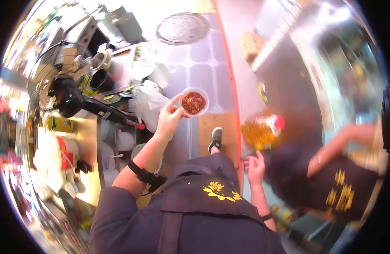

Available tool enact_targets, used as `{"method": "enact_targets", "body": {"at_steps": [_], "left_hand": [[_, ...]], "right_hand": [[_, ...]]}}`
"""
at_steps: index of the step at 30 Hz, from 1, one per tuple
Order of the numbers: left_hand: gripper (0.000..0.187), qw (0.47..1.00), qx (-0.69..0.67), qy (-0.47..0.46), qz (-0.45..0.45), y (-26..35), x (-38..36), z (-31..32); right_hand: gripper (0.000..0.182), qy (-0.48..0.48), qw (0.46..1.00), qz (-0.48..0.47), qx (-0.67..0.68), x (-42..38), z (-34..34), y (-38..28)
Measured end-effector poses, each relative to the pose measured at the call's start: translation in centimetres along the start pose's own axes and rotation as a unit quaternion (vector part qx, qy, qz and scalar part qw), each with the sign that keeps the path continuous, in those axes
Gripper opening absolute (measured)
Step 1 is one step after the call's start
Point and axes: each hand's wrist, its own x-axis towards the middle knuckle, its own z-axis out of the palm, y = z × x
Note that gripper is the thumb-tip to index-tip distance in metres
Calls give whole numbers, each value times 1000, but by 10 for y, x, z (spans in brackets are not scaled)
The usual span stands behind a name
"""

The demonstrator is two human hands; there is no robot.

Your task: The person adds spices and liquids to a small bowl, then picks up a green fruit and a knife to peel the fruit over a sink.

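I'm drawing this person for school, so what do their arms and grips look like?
The left arm comes out of a short, dark sleeve. It wears a black strap with a chunky dark piece on it. The right arm has a thin dark band. Neither the left grip nor the right grip has a glove on.

Food [193,103] in cup [205,94], cup in left fingers [174,102], bags [149,105] to its left, bottle [257,131] beyond right fingers [260,158]

Room above floor [214,84]; bottle [259,130] before right hand [255,168].
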Motion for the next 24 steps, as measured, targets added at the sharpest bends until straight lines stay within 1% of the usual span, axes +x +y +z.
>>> {"method": "enact_targets", "body": {"at_steps": [1,3,4,5,6,7,9,11,13,15,17,20,21,23,24], "left_hand": [[57,999,-4,35,20,2,16,-9],[56,992,-71,102,-19,4,38,-23],[55,981,-122,148,-17,13,45,-23],[55,977,-124,171,-9,18,51,-25],[55,966,-143,214,-8,24,60,-31],[55,954,-160,254,-5,35,73,-42],[54,941,-169,289,51,55,87,-57],[54,924,-180,329,81,69,104,-77],[54,904,-180,376,98,76,125,-101],[54,884,-149,424,126,78,146,-122],[54,865,-162,456,135,73,170,-143],[50,843,-165,490,152,57,214,-186],[50,834,-177,498,159,44,231,-203],[49,837,-181,484,182,27,264,-235],[49,821,-228,496,169,27,281,-241]], "right_hand": [[45,-16,999,31,8,29,8,-2],[44,-53,998,43,15,90,24,8],[44,-82,996,35,11,122,31,9],[45,-101,993,62,5,149,38,9],[45,-117,990,85,4,179,53,2],[45,-136,988,77,9,210,72,-8],[45,-205,977,58,3,258,91,-31],[44,-248,968,28,-16,301,127,-80],[41,-328,940,-28,-91,342,170,-125],[39,-374,919,-53,-116,382,224,-157],[39,-438,865,-177,-172,415,284,-192],[35,-480,834,-214,-171,440,377,-235],[35,-487,824,-225,-181,452,405,-239],[33,-531,765,-293,-215,475,464,-250],[32,-535,770,-271,-219,477,490,-260]]}}
